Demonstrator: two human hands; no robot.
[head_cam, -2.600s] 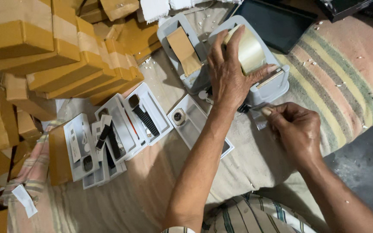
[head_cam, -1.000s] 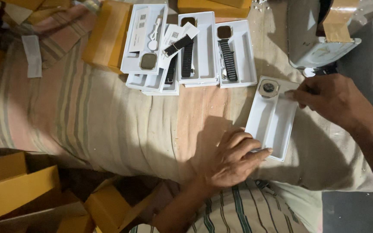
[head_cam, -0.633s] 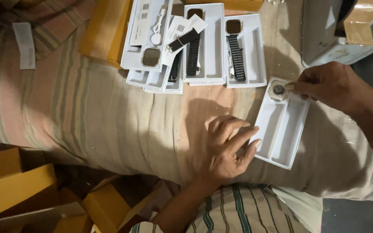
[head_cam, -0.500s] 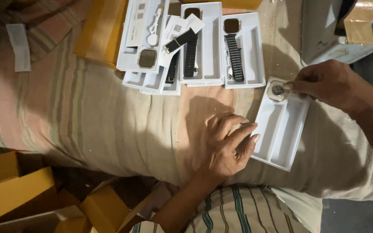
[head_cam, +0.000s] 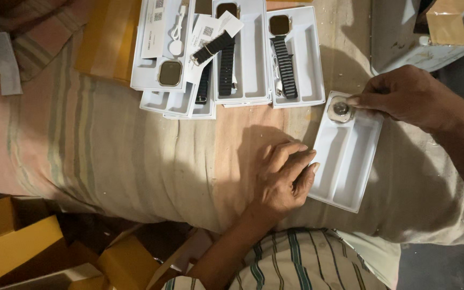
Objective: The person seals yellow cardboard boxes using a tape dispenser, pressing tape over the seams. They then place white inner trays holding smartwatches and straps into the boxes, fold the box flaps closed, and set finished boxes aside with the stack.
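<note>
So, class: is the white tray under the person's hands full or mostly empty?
Mostly empty. The white tray holds only a round watch body in its top corner, under the right hand; its long compartments are bare.

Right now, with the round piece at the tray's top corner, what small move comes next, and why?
Probably press the round piece flat into its recess: the right hand pinches it at the white tray corner, the left hand braces the tray edge, and the long slots look empty.

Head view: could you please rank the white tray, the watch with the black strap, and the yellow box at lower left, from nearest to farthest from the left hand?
1. White tray: touching the left hand, just right.
2. Watch with the black strap: above, in another tray.
3. Yellow box: far lower left.
</note>
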